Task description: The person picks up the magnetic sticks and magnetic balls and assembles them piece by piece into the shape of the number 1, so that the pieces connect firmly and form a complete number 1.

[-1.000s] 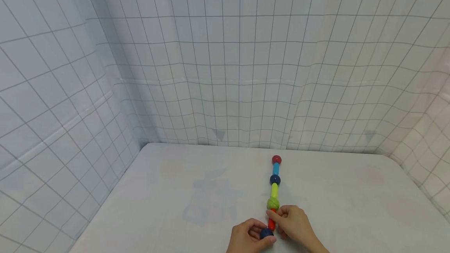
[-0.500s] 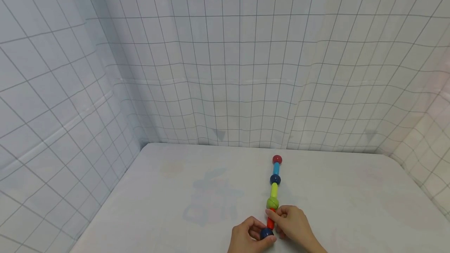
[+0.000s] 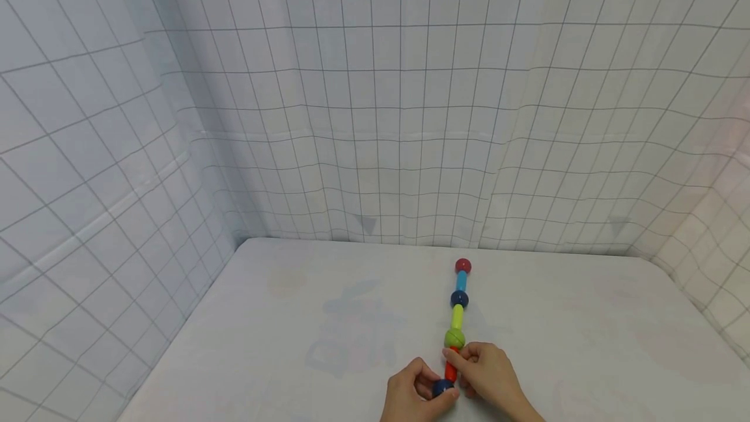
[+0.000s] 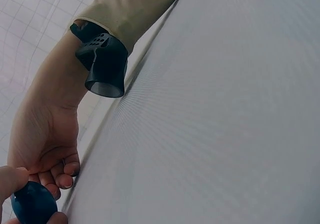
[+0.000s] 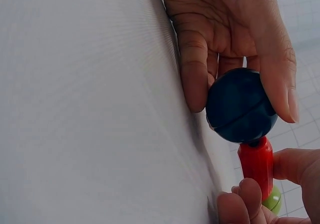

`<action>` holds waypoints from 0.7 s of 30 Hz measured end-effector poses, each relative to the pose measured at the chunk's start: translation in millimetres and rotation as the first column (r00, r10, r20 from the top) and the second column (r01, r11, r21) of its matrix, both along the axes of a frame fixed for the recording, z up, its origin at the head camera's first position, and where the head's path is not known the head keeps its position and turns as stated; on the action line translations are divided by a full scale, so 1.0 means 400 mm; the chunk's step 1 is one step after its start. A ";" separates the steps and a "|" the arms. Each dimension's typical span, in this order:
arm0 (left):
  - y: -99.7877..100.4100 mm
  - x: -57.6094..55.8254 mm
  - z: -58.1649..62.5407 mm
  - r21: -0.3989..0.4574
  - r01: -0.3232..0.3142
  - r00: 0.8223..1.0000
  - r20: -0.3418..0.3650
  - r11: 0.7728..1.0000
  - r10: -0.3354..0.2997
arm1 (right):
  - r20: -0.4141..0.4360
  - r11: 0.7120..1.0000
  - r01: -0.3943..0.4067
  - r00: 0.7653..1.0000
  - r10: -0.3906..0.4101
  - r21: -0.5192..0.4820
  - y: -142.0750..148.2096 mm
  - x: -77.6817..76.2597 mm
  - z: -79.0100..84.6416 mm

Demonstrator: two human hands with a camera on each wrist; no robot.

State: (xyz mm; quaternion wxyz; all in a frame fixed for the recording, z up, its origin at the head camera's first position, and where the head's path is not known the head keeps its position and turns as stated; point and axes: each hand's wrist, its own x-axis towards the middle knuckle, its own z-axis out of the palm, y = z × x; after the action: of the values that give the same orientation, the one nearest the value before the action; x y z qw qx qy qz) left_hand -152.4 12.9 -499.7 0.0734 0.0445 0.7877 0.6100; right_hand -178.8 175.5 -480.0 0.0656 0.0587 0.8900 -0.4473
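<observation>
A chain of balls and rods runs away from me along the white table. At its near end is a dark blue ball (image 3: 443, 388), which my left hand (image 3: 413, 391) pinches between thumb and fingers. My right hand (image 3: 491, 373) grips the red rod (image 3: 451, 370) just beyond it. In the right wrist view the dark blue ball (image 5: 241, 105) sits against the end of the red rod (image 5: 256, 161). Past the rod come a green ball (image 3: 454, 338), a yellow-green rod (image 3: 457, 316), another dark blue ball (image 3: 459, 299), a light blue rod (image 3: 461, 281) and a red ball (image 3: 463, 266).
The white table (image 3: 281, 331) spreads to both sides of the chain. A white curtain with a dark grid (image 3: 375, 116) hangs behind its far edge and along both sides. A dark wrist camera (image 4: 105, 63) is strapped to the forearm by a beige sleeve.
The chain's far end has shifted very slightly right, and its near end slightly left and away. My left hand still pinches the near blue ball; my right hand stays on the red rod.
</observation>
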 end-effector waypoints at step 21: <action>0.004 0.002 -0.007 -0.045 -0.022 1.000 -0.017 0.999 0.022 | -0.030 1.000 -0.007 1.000 0.006 -0.005 -0.009 0.003 -0.001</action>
State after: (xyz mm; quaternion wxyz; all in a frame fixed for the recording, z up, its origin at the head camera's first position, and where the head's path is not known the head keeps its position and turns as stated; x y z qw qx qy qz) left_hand -151.5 14.7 -502.3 0.0611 0.0392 0.8022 0.5926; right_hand -177.4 172.0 -480.3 0.0541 0.0490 0.8901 -0.4500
